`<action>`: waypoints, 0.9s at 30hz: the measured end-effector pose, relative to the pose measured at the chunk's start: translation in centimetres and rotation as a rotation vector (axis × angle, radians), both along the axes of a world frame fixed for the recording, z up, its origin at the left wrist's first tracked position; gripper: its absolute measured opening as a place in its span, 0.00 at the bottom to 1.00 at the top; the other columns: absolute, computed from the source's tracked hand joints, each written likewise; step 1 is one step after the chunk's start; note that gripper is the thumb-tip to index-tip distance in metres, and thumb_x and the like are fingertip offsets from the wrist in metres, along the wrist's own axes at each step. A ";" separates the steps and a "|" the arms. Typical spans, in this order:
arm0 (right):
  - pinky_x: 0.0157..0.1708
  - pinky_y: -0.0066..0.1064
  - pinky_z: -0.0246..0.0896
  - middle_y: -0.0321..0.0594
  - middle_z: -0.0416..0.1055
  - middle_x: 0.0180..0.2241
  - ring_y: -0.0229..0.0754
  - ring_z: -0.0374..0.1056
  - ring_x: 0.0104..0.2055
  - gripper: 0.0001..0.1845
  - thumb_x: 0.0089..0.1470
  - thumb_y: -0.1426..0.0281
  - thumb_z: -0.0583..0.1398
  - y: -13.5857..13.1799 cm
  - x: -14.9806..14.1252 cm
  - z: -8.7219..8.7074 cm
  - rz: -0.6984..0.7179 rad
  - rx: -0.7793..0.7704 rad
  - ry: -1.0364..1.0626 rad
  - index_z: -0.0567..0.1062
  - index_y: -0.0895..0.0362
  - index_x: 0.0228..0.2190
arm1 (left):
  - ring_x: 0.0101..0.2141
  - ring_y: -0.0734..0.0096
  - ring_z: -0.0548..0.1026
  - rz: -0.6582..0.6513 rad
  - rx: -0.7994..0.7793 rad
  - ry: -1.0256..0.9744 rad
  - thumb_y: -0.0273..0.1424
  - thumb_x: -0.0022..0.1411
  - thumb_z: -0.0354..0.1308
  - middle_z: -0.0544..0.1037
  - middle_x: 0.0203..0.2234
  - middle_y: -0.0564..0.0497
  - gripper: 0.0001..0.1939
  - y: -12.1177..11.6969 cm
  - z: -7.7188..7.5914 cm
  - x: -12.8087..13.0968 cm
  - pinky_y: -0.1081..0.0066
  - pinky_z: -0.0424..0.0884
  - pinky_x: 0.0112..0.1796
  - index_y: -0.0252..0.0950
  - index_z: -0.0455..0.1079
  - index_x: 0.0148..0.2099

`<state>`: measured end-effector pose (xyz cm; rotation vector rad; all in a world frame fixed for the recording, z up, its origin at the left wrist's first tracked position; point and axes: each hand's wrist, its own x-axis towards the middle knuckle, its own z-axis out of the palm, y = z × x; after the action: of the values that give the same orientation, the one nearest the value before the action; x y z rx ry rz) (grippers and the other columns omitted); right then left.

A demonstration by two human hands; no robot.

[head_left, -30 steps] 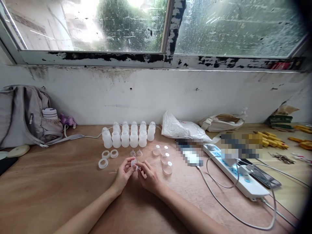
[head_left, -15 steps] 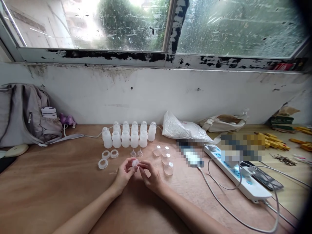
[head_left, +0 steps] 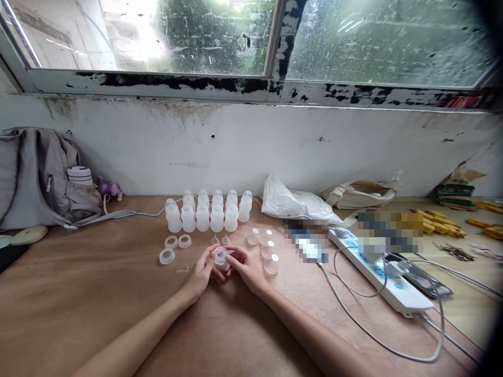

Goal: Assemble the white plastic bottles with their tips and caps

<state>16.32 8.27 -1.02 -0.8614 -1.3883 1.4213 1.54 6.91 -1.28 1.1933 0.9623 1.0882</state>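
One left hand (head_left: pixel 200 275) and one right hand (head_left: pixel 248 268) share one translucent collar ring (head_left: pixel 220 256). From there, twelve o'clock has ten frosted baby bottles (head_left: pixel 203 220), six capped and four open, and, nearer, two clear teats (head_left: pixel 225 241). At nine o'clock, three loose collar rings (head_left: pixel 166 261); at three, four clear caps (head_left: pixel 270 267), and farther out one power strip (head_left: pixel 411 299); at ten, one backpack (head_left: pixel 44 178).

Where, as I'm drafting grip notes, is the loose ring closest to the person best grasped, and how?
I'd probably pinch the ring across its outer rim, from above and the near side: it lies flat, hole up, and the other two rings sit behind it. The left hand is closer, but holds a translucent round part.
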 end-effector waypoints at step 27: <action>0.33 0.30 0.64 0.39 0.68 0.34 0.39 0.66 0.35 0.14 0.46 0.73 0.55 0.0 0.0 -0.5 -0.070 0.178 -0.215 0.68 0.56 0.39 | 0.26 0.73 0.72 0.047 0.155 0.303 0.33 0.54 0.50 0.73 0.34 0.47 0.15 0.1 -0.2 0.1 0.76 0.71 0.20 0.35 0.60 0.45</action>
<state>16.36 8.23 -1.52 -0.9567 -1.6031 1.1588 1.68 7.00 -1.47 1.4988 1.1574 1.0519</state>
